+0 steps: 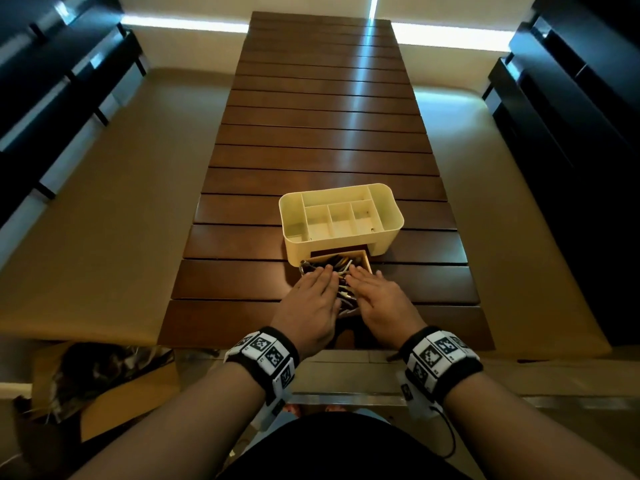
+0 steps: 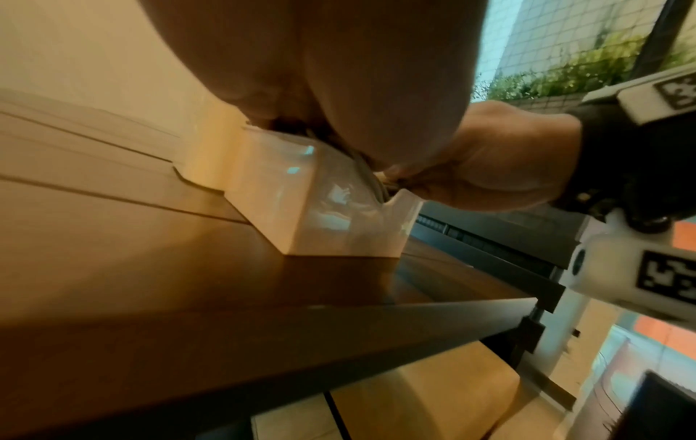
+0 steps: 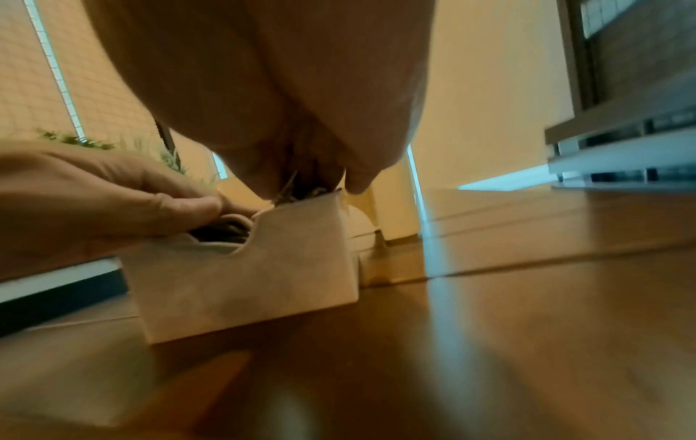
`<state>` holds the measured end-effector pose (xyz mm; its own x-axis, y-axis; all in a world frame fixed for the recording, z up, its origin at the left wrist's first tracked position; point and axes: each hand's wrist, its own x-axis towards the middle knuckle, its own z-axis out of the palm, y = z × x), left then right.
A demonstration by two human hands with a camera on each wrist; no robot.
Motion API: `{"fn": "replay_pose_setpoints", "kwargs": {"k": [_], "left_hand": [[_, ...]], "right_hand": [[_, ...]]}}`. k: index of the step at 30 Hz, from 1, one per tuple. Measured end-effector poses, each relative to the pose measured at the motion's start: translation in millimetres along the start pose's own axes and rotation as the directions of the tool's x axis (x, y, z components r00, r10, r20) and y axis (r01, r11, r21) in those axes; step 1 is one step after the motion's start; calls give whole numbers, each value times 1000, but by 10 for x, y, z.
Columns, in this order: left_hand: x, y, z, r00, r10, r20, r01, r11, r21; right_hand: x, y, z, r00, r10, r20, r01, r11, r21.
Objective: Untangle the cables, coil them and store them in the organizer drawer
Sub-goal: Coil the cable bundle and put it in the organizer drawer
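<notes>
Dim room with dark shelving along both sides and a band of light at the far wall; in the middle, a long slatted wooden table [image 1: 322, 133]. Near its front end, a cream organizer [image 1: 341, 216] with bare open compartments on top and its drawer [image 1: 367, 259] pulled out toward the person.

Inside the drawer, a heap of cables [image 1: 341, 265], dark and pale strands mixed, rising above the rim and spilling through the finger notch in the drawer front, as seen in the right wrist view [image 3: 226, 229]. Hard to tell whether coiled neatly or merely bunched.

Left hand [image 1: 313, 299] and right hand [image 1: 375, 299] side by side, palms down over the heap, fingers extended and lying flat on the cables rather than curled round any strand. Nothing pinched, nothing lifted. From the left wrist view, the drawer [image 2: 320, 205] seen from its corner, cables [image 2: 373, 181] bulging under the two palms.

Probably pressing the bundle down so that it sits below the drawer's edge: a heap standing proud of the rim would likely catch on the organizer body and block closing. Flat palms suit that, spreading force over springy loops without dragging any out.

Task judged nearly finished: cables already stowed, drawer not yet pushed in. Likely risk: strands at the notch springing back up or getting trapped once the drawer slides.
</notes>
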<state>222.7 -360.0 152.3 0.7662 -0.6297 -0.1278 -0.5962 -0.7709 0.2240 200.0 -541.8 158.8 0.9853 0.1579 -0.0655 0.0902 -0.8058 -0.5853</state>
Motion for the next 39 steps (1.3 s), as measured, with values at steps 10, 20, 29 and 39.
{"fn": "replay_pose_setpoints", "kwargs": {"k": [10,20,29,39], "left_hand": [[-261,-272,-42,982,-155,-106,122,956,-266],[-93,-162,-65,995,-56,-81,57,998,14],[9,-175,-200,990,-143,5,140,973,183],[-76,-141,-96,993,-104,-59,109,990,89]], "right_hand": [[-18,139,165,991,-47,-128,45,999,-19],[-116,-24,309,993,12,-117,-24,994,-104],[-87,-73,278,997,-27,-75,3,953,-303],[139,-54,268,979,-69,-192,4,947,-321]]}}
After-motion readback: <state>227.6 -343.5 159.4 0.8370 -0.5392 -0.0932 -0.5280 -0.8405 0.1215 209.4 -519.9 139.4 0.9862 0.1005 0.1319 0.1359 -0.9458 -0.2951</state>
